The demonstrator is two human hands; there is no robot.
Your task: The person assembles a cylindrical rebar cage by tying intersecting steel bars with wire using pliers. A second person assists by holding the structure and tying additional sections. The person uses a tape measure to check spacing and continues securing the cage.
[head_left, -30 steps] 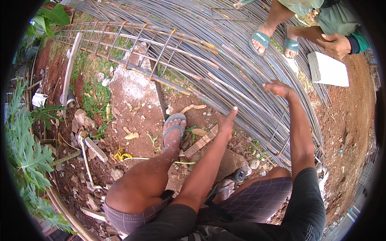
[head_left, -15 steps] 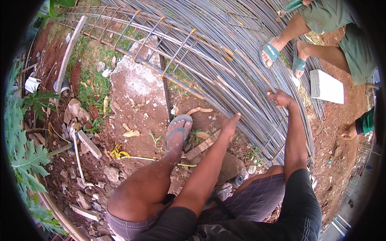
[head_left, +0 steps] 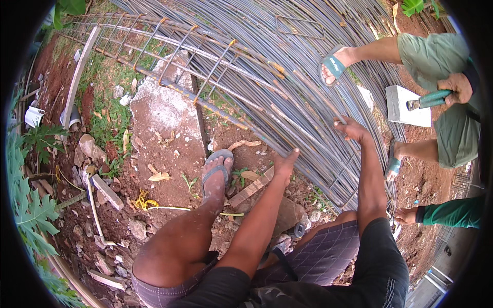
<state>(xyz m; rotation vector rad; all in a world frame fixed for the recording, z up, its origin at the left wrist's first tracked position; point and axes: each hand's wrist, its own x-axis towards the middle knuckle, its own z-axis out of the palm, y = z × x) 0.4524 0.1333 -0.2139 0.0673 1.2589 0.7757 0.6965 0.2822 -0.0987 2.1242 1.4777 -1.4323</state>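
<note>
A long rebar cage (head_left: 209, 81), with square stirrups tied along its bars, lies across a pile of loose steel rods (head_left: 313, 87). My left hand (head_left: 284, 168) is closed around the near long bar of the cage, thumb on top. Farther right, my right hand (head_left: 354, 129) is curled round a rusty steel bar (head_left: 319, 96) by its end. Most of the fingers of both hands are hidden under the bars. One loose stirrup (head_left: 300, 26) rests on the rods at the back.
A co-worker in sandals straddles the rods on the right, holding a green-handled tool (head_left: 434, 99) above a pale block (head_left: 403, 105). Another person's hand (head_left: 407, 215) reaches in at the lower right. Near my foot are a concrete slab (head_left: 167, 110), a wooden piece (head_left: 252, 187) and rubble.
The co-worker has stepped one foot nearer on the right and lowered the green tool into view. The green-sleeved hand has reached toward the rods' near end. My hands keep their grip.
</note>
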